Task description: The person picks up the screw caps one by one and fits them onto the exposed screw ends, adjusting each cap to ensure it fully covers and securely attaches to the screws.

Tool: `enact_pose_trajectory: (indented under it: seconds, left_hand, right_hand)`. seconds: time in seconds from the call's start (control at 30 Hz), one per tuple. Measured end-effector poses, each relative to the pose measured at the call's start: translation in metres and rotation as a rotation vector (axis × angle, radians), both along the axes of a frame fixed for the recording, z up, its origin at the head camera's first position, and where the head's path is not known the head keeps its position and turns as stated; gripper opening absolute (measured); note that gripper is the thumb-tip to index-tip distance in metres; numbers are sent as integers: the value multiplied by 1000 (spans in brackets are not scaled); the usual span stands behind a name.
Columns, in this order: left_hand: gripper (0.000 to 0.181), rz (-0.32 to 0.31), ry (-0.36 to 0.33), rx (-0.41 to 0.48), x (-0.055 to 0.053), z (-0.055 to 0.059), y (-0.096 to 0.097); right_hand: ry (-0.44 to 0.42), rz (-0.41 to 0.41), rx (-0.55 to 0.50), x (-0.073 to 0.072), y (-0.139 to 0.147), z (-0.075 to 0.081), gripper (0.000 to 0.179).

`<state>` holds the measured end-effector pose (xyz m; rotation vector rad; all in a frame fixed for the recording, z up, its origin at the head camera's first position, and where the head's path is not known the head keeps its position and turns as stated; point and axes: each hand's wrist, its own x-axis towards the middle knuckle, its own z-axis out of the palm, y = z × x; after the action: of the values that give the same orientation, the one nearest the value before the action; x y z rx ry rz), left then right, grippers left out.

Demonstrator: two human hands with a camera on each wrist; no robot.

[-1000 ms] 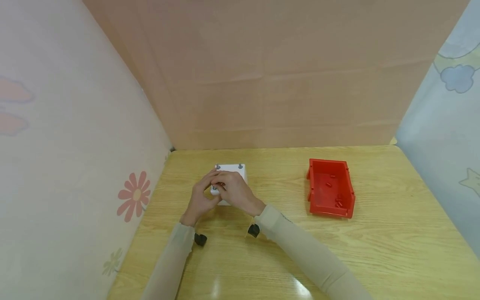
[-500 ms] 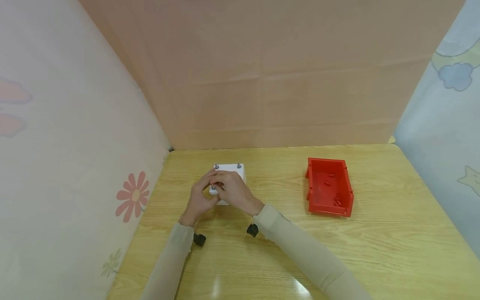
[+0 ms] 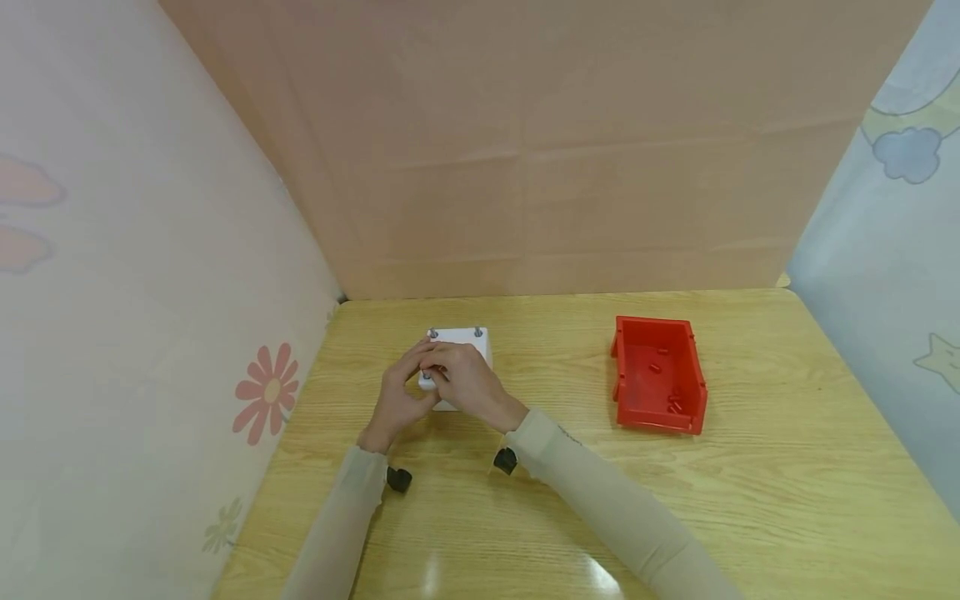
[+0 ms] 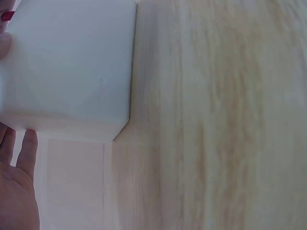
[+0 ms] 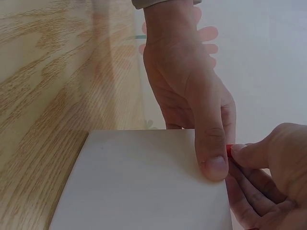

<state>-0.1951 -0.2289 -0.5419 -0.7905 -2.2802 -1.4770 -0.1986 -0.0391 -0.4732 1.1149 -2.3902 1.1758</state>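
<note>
A white box (image 3: 459, 336) stands on the table, with metal bolts (image 3: 477, 332) upright at its top corners. My left hand (image 3: 397, 407) holds its left side. In the right wrist view the left thumb presses the face of the box (image 5: 144, 182), its fingers behind. My right hand (image 3: 471, 383) is over the top at the near left corner. Its thumb and fingers pinch a small red cylinder (image 5: 229, 150) at the box's edge. A red bit (image 4: 7, 16) also shows in the left wrist view. The fingers largely hide what the cylinder touches.
To the right stands a red bin (image 3: 652, 423) with several small red cylinders (image 3: 655, 367) inside. A patterned wall (image 3: 165, 333) borders the wooden table (image 3: 555, 500) on the left, and a tan sheet (image 3: 525, 200) hangs behind it.
Both hands keep their places on the box, and the right fingers shift barely, if at all. The whole head view has moved very slightly.
</note>
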Motion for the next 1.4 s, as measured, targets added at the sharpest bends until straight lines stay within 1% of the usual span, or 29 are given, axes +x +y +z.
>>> enact_pose_trajectory:
  seconds: [0.17,0.37,0.6,0.97,1.1,1.2,1.4]
  left_hand:
    - [57,-4,27,4,-1,-1,1]
    - [56,-4,14,-8,0,0,-1]
    - [56,-19,4,10,-1,0,-1]
    - [57,-30,12,20,-2,-3,-2]
    - [56,-34,34,19,-3,-4,-1]
    - [54,-34,42,17,-2,-4,-1]
    - [54,-8,17,-2,-1,-1,0]
  right_hand:
    - [-10,-3,6,1,1,1,12]
    - [-16,-3,19,2,1,2,12]
    - [-17,-3,25,2,1,2,12]
    - [0,-3,45,2,1,0,12]
    - [-1,-1,52,2,1,1,12]
    - [4,5,52,3,1,2,12]
    - [11,12,60,4,1,3,13]
